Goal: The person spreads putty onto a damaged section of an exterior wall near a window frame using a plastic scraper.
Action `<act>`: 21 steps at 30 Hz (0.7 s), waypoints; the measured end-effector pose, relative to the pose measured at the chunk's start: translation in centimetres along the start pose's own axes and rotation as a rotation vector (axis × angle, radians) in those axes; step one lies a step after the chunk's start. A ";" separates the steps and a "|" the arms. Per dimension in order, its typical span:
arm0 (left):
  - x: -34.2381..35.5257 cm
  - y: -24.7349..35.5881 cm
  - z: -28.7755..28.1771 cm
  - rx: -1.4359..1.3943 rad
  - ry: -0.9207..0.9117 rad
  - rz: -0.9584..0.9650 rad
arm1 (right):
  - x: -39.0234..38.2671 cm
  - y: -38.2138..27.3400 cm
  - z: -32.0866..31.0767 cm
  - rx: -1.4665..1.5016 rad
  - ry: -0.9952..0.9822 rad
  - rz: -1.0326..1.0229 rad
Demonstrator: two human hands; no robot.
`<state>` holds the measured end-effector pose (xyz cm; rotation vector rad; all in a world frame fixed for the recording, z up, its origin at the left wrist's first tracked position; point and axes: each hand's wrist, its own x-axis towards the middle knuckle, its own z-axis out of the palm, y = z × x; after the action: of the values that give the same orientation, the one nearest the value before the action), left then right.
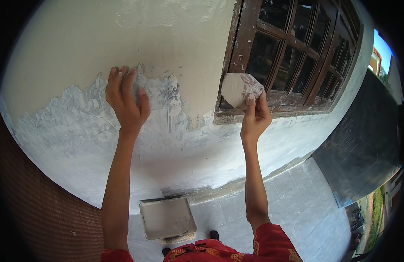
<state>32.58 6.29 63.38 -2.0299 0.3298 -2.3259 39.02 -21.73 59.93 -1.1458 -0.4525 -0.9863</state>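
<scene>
My left hand (125,98) rests its slightly bent, spread fingertips on the wall, at the ragged upper edge of a pale grey-white patch (167,135) where the smooth cream paint (167,35) ends. My right hand (256,115) pinches a flat, irregular off-white piece (234,87), which looks like a flake of paint and has smudged darker marks on it. The piece is raised in front of the lower left corner of a brown wooden window (239,52) with several dark panes. I cannot tell whether it touches the frame.
A shallow rectangular tray (167,218) with grey-beige contents lies on the tiled floor (285,187) at the wall's foot, near my feet. A brown woven surface (53,196) is at lower left. A large dark panel (359,139) stands at right, with greenery and sky beyond.
</scene>
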 end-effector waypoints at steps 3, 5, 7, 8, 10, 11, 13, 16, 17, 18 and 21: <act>-0.2 0.0 0.0 0.013 -0.039 0.002 | 0.6 -1.4 -0.8 0.051 -0.012 0.062; 0.0 -0.1 -0.1 0.020 -0.039 0.012 | -0.1 -1.9 0.2 0.081 -0.072 0.033; 0.0 -0.2 -0.1 -0.001 -0.023 0.012 | -1.0 -2.0 1.6 0.045 -0.144 -0.005; 0.0 -0.1 -0.1 -0.014 -0.006 0.013 | -0.7 -1.0 1.7 0.016 -0.115 -0.030; -0.2 0.0 0.0 -0.012 -0.017 0.010 | 0.6 -0.9 0.7 -0.029 -0.058 0.085; -0.2 -0.1 0.0 -0.005 -0.026 0.006 | 1.1 -1.1 0.1 -0.008 -0.038 0.078; -0.3 0.0 0.2 -0.015 -0.028 0.007 | 1.3 -2.0 -0.5 0.125 -0.011 0.081; -0.1 -0.1 -0.3 -0.016 -0.037 0.006 | -0.5 -1.6 0.6 0.027 -0.146 0.022; -0.1 0.0 -0.2 -0.013 -0.040 0.003 | -1.3 -1.4 1.4 0.053 -0.181 -0.027; -0.2 0.1 0.0 -0.022 -0.037 0.001 | -1.8 -1.7 1.8 -0.009 -0.237 0.027; -0.3 -0.1 0.2 -0.044 -0.003 0.004 | -1.0 -0.9 1.8 -0.044 -0.174 -0.046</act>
<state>32.83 6.44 63.17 -2.0498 0.3878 -2.3339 38.08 -19.68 60.33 -1.2711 -0.6013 -0.9432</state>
